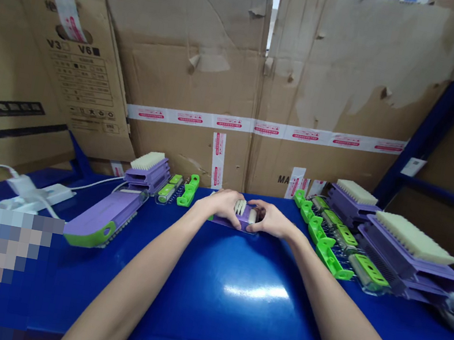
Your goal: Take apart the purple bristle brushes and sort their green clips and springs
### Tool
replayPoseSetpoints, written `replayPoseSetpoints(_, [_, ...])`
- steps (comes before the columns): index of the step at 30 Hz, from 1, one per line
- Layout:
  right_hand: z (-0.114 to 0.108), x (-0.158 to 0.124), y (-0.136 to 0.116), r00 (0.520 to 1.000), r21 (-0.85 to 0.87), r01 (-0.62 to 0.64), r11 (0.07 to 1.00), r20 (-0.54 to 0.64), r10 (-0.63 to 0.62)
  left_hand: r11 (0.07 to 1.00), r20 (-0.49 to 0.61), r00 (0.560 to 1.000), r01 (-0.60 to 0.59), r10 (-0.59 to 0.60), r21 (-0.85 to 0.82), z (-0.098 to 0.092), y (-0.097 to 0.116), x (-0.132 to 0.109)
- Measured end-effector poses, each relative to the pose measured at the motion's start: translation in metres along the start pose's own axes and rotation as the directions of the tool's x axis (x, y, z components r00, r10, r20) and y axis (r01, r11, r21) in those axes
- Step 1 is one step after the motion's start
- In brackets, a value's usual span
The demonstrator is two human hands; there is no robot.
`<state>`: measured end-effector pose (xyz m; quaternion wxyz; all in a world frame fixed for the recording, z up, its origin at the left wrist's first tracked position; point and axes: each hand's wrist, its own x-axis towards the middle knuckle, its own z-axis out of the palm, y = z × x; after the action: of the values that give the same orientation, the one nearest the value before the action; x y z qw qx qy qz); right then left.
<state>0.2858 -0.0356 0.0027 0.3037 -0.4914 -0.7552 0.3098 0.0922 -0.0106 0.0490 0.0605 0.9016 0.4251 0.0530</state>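
My left hand [223,205] and my right hand [271,221] are both closed round a purple brush part [246,215] with pale bristles, held low over the blue table [232,288] near its far middle. My fingers cover most of the part, so its full shape is hidden. Both arms reach straight forward from the near edge.
Left of my hands lie a purple and green brush body [102,218], a purple brush with cream bristles [148,171] and green clips [188,189]. On the right sit several green pieces [331,241] and stacked purple brushes [410,252]. A white cable and adapter [30,191] lie far left. Cardboard boxes [260,82] wall the back.
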Motion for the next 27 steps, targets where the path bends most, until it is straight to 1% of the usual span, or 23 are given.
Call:
replayPoseSetpoints(4, [0.000,-0.003,-0.005,0.995,-0.214,0.055,0.975,-0.068,-0.071,0.999,-0.075,0.997,-0.028,0.030,0.024,0.005,0.001,-0.002])
replayPoseSetpoints(6, [0.000,-0.005,-0.009,0.995,-0.254,0.051,0.966,-0.072,-0.072,0.999,-0.084,0.996,-0.032,0.033,0.016,0.006,0.001,-0.004])
replayPoseSetpoints(8, [-0.002,-0.007,-0.011,0.998,-0.188,0.028,0.982,-0.058,-0.040,0.999,-0.080,0.997,-0.023,0.021,-0.030,0.004,0.001,-0.007])
replayPoseSetpoints(10, [-0.005,-0.008,-0.013,1.000,-0.035,0.009,0.999,0.000,-0.009,0.994,-0.050,0.999,-0.014,0.009,-0.110,0.001,-0.001,-0.011])
replayPoseSetpoints(13, [-0.008,-0.009,-0.014,0.995,0.165,-0.025,0.986,0.099,0.008,0.979,0.007,1.000,0.003,-0.002,-0.202,-0.006,-0.003,-0.016])
replayPoseSetpoints(16, [-0.010,-0.009,-0.013,0.989,0.259,-0.065,0.964,0.147,0.027,0.974,0.040,0.999,0.021,-0.012,-0.224,-0.010,-0.003,-0.019])
replayPoseSetpoints(18, [-0.012,-0.009,-0.012,0.990,0.298,-0.067,0.952,0.141,0.026,0.974,0.027,1.000,0.013,-0.007,-0.225,-0.009,-0.001,-0.019])
replayPoseSetpoints(19, [-0.012,-0.010,-0.012,0.992,0.315,-0.057,0.947,0.122,0.019,0.977,-0.002,1.000,0.005,-0.005,-0.215,-0.007,0.001,-0.019])
replayPoseSetpoints(21, [-0.012,-0.010,-0.011,0.998,0.353,-0.012,0.935,0.067,-0.013,0.985,-0.097,0.995,-0.009,-0.007,-0.173,-0.003,0.004,-0.019])
replayPoseSetpoints(24, [-0.007,-0.007,-0.009,0.997,0.377,0.081,0.923,-0.044,-0.069,0.995,-0.252,0.967,0.000,-0.025,-0.099,0.004,0.008,-0.017])
replayPoseSetpoints(26, [0.001,-0.003,-0.010,0.983,0.330,0.139,0.934,-0.163,-0.088,0.998,-0.329,0.944,0.007,-0.029,-0.066,0.008,0.011,-0.017])
replayPoseSetpoints(27, [0.005,-0.002,-0.011,0.968,0.295,0.157,0.942,-0.237,-0.087,0.999,-0.362,0.932,0.006,-0.022,-0.046,0.010,0.011,-0.017])
